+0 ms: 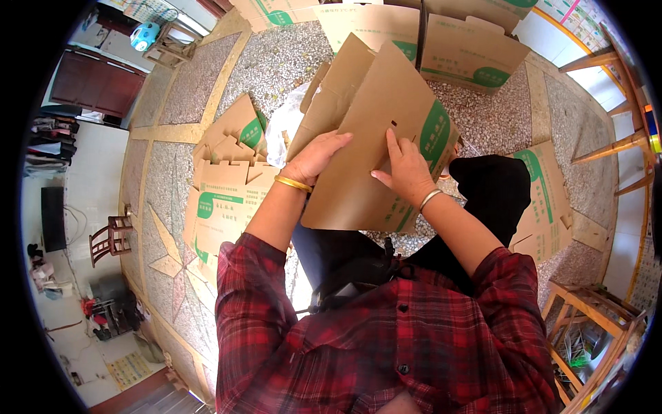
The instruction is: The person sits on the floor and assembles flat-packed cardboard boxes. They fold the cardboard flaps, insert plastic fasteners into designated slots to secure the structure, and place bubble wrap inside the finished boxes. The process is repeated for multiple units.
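A partly folded brown cardboard box with a green printed patch stands tilted between my legs. Its near panel has a small dark slot. My left hand grips the panel's left edge, thumb lying on the cardboard and the other fingers hidden behind it. On the same panel rests my right hand, index finger stretched up just below the slot and thumb spread to the left. It grips nothing that I can see.
Flattened cardboard pieces lie at left and right. Upright cardboard boxes stand ahead, and white plastic lies behind the held box. A wooden stool is at lower right; a small brown chair stands far left.
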The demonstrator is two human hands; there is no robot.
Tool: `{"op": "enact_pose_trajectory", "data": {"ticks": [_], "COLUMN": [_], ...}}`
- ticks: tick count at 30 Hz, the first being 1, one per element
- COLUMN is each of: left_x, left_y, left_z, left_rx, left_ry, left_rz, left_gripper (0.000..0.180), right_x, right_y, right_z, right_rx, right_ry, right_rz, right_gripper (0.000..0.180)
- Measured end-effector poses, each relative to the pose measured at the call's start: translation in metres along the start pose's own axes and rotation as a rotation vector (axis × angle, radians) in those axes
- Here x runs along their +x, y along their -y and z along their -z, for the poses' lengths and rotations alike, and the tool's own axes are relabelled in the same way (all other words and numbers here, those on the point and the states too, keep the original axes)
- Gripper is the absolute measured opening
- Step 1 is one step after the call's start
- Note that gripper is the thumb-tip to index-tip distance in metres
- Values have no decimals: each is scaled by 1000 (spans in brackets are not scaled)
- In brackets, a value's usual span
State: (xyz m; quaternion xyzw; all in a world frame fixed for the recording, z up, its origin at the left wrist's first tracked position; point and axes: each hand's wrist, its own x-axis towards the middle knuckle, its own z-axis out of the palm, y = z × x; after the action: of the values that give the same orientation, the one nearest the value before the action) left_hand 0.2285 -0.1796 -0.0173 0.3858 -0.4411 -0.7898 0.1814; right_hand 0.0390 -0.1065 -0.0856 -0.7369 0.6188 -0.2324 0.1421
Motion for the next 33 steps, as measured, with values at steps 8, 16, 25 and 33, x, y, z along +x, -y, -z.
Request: {"op": "enact_pose_trajectory", "data": {"ticks": [8,16,25,33], "left_x": [-6,-10,58,84], "left_y": [4,-44,22,21], "left_z": [-11,-55,-115,-133], "left_rx": [17,386,841,675], "left_ry": [-99,-61,-162,-112], "left_rz": [-35,-258,-366,-392], "left_gripper": [37,35,51,52], "right_x": [-2,4,-43,-44], "right_y": [9,-1,-91,-65], "right_z": [-6,25,0,89], "right_rx": [53,218,462,1677], "right_ry": [-147,-375,51,-41], "right_rz": [65,49,-260,-707], "right_gripper": [82,78,51,47]}}
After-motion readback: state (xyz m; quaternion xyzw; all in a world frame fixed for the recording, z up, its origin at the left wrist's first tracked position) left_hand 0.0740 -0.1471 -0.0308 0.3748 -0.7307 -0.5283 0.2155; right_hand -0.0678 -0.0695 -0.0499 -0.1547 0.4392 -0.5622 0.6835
